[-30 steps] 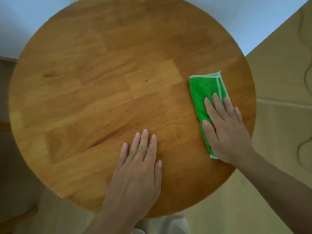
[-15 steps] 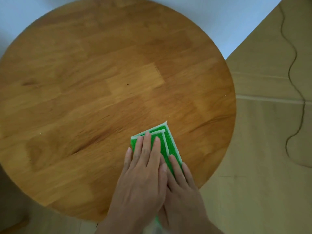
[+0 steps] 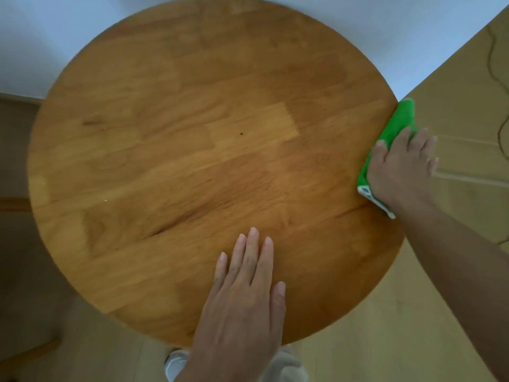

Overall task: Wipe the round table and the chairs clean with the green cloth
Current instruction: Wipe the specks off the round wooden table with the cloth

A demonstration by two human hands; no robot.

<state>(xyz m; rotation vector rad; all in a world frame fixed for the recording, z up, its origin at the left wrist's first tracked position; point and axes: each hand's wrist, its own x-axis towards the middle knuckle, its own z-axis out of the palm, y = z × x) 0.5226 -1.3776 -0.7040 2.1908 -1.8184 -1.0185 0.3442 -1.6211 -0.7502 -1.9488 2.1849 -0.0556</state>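
Note:
The round wooden table [image 3: 192, 161] fills most of the view. At the table's right rim sits the folded green cloth [image 3: 396, 125], draped over the edge. My right hand [image 3: 402, 166] holds the cloth against the rim, thumb on the tabletop and fingers curled down over the edge. Part of the cloth is hidden under that hand. My left hand [image 3: 242, 299] lies flat on the near part of the tabletop, fingers straight and together, holding nothing.
A white wall [image 3: 385, 28] stands behind the table. Pale wood floor [image 3: 454, 111] lies to the right, with a thin dark cable [image 3: 495, 64] running over it. A wooden bar [image 3: 13, 205] shows at the left edge below table height.
My right hand has swept the cloth from the near middle of the table out to the right rim. My left hand has come off the cloth and lies flat on the bare wood.

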